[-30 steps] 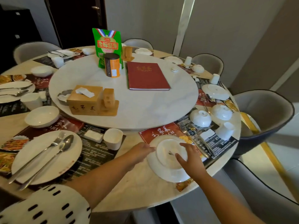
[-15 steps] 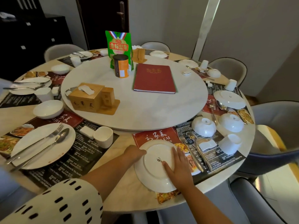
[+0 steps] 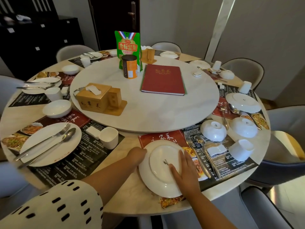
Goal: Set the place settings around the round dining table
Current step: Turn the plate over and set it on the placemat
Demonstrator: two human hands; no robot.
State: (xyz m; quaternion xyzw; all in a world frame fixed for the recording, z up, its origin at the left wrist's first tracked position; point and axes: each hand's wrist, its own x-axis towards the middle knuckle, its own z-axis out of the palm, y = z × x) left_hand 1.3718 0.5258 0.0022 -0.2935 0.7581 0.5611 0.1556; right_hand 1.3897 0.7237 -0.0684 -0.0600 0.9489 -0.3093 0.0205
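A white plate (image 3: 160,179) lies upside down on a printed placemat (image 3: 231,164) at the near edge of the round table (image 3: 125,202). My right hand (image 3: 184,176) lies flat on the plate's right side, fingers straight. My left hand (image 3: 137,157) is at the plate's left rim with its fingers curled under the edge. Just right of the plate lie a fork (image 3: 196,156) and a spoon (image 3: 206,156). Beyond them are two upturned white bowls (image 3: 213,130), a tipped white cup (image 3: 241,150) and a small white rest (image 3: 216,149).
To the left is a laid setting: plate with fork and spoon (image 3: 49,144), cup (image 3: 109,138), bowl (image 3: 57,109). The white turntable (image 3: 148,113) carries a wooden tissue box (image 3: 92,98), a red menu (image 3: 163,80), a can (image 3: 129,66) and a green bag (image 3: 127,45). Grey chairs (image 3: 293,129) ring the table.
The view has shifted so the whole table sits further right and closer. My right hand moved from the plate's right rim onto its upturned base and lies flatter. My left hand stays at the left rim.
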